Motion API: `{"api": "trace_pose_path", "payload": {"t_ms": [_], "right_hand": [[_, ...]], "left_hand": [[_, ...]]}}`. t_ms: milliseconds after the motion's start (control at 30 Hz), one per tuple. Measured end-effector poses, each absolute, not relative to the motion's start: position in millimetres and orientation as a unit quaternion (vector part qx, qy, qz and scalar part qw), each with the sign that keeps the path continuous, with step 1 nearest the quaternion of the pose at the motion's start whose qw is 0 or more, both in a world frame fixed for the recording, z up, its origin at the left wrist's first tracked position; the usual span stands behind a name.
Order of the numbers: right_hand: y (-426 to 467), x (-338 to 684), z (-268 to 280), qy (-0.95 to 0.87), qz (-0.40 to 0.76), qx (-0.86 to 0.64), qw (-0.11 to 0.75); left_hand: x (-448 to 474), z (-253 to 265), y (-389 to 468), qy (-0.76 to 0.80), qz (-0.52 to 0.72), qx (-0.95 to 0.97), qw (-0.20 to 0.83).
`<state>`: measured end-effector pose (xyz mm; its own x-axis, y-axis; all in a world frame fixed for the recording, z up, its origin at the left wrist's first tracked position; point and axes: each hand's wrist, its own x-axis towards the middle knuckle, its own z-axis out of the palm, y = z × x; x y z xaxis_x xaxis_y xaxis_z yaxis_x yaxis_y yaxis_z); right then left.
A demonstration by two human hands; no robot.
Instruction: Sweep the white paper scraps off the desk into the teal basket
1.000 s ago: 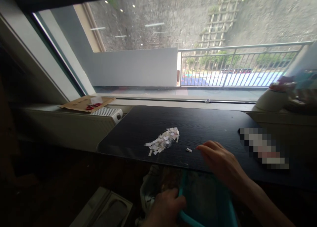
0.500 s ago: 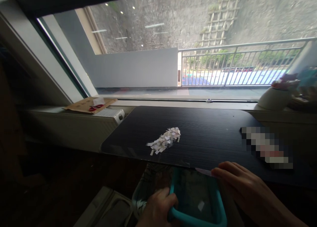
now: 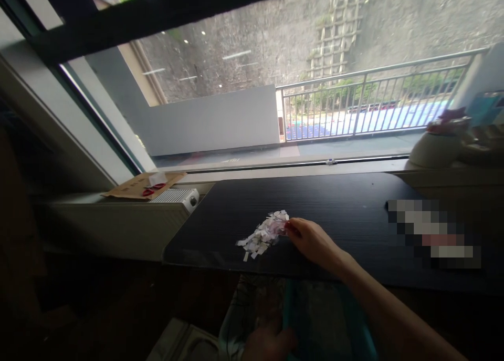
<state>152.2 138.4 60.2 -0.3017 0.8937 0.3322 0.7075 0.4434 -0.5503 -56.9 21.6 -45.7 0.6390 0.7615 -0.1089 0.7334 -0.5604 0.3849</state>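
A heap of small white paper scraps (image 3: 255, 240) lies on the dark tabletop (image 3: 334, 198). My right hand (image 3: 309, 237) reaches over the table, its fingers closed on a thin translucent pinkish piece (image 3: 277, 227) that touches the right side of the heap. What kind of piece it is I cannot make out. Below the table's front edge is a turquoise plastic bin (image 3: 356, 319), in shadow. My left hand (image 3: 271, 342) grips the bin's left rim; its fingers are dark and partly blurred.
A blurred-out item (image 3: 433, 232) lies on the table's right side. Red-handled scissors (image 3: 151, 190) rest on a brown paper envelope (image 3: 129, 186) at the left sill, beside a white radiator (image 3: 137, 227). A rounded white pot (image 3: 431, 148) stands at the right sill.
My right hand has moved from beside the bin up and left to the paper scraps, carrying the thin piece. My left hand stays at the bin, which appears slightly lower and farther right.
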Motion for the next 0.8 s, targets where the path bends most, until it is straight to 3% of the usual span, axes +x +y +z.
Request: {"api": "trace_pose_path", "payload": {"t_ms": [433, 600, 800], "right_hand": [[113.1, 178.7, 63.0, -0.778, 0.130, -0.544, 0.286], [96.2, 188.9, 64.0, -0.767, 0.134, -0.550, 0.303], [92.9, 171.1, 67.6, -0.780, 0.148, -0.523, 0.310]], "left_hand": [[-43.4, -58.9, 14.6, 0.456, 0.030, 0.873, 0.170], [-31.8, -48.8, 16.5, 0.490, -0.053, 0.855, 0.163], [-27.3, -33.6, 9.5, 0.433, -0.023, 0.890, 0.140]]}}
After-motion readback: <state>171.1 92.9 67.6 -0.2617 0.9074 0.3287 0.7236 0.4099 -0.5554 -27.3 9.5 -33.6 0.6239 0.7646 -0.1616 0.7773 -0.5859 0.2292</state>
